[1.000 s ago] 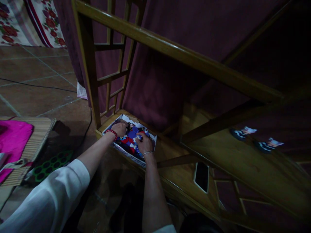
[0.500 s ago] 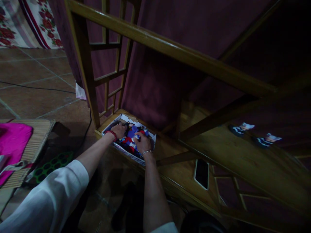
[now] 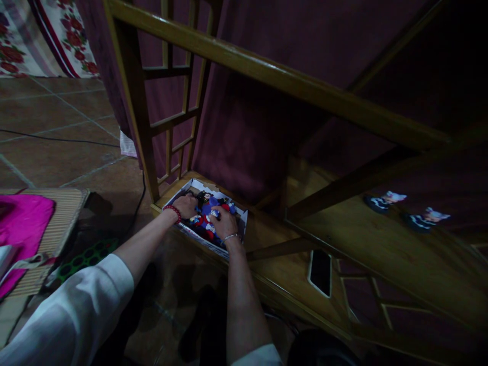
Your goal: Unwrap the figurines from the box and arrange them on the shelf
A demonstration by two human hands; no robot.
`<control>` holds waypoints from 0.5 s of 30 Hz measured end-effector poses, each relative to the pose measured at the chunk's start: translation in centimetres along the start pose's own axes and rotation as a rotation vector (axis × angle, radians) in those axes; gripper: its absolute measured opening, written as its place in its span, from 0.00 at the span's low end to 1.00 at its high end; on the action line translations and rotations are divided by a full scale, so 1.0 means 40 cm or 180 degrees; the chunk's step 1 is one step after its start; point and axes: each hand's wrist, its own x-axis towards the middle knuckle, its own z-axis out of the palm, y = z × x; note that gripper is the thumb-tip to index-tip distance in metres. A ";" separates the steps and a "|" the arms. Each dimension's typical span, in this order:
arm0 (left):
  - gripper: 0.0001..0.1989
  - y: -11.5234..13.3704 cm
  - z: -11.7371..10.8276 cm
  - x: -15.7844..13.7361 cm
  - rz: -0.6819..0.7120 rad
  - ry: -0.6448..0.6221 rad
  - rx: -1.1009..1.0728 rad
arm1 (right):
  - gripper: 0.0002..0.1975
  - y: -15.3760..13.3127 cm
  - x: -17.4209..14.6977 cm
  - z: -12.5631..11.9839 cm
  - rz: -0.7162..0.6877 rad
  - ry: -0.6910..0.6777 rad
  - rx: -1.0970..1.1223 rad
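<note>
A white cardboard box point(image 3: 243, 223) with raised walls sits on the lower wooden shelf, full of small colourful figurines point(image 3: 208, 202) in purple, red, blue and black. My left hand point(image 3: 185, 207), with a red bead bracelet, reaches into the box's left part. Its fingers curl down among the figurines, and whatever they grip is hidden. Inside the right part is my right hand point(image 3: 225, 223), wearing a thin bracelet. Thumb and fingers close around a small blue-and-white figurine point(image 3: 215, 214), partly covered by the hand.
A phone point(image 3: 321, 273) lies on the lower shelf point(image 3: 278, 264) to the right. Two cat-eared figurines point(image 3: 427, 218) stand on the higher shelf point(image 3: 358, 229). A wooden rail point(image 3: 274, 66) crosses above my hands. At left, pink cloth point(image 3: 30, 223) covers part of a striped mat point(image 3: 68, 218).
The fingers of my left hand have curled further down among the figurines. My right hand stays in nearly the same place in the box. The view has shifted slightly.
</note>
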 end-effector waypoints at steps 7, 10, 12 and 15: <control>0.17 -0.018 -0.015 -0.008 0.0049 -0.0016 -0.0447 | 0.15 -0.001 0.007 0.010 -0.0008 0.0013 0.0009; 0.19 -0.016 -0.012 -0.004 0.0087 -0.0163 -0.0712 | 0.15 0.000 0.010 0.011 0.0001 0.0009 -0.0040; 0.20 -0.010 -0.010 -0.002 0.0071 -0.0253 -0.0935 | 0.15 0.000 0.013 0.011 0.0011 0.0002 -0.0076; 0.21 0.001 -0.007 0.000 0.0090 -0.0296 -0.1324 | 0.15 0.000 0.014 0.010 -0.0012 -0.0013 -0.0105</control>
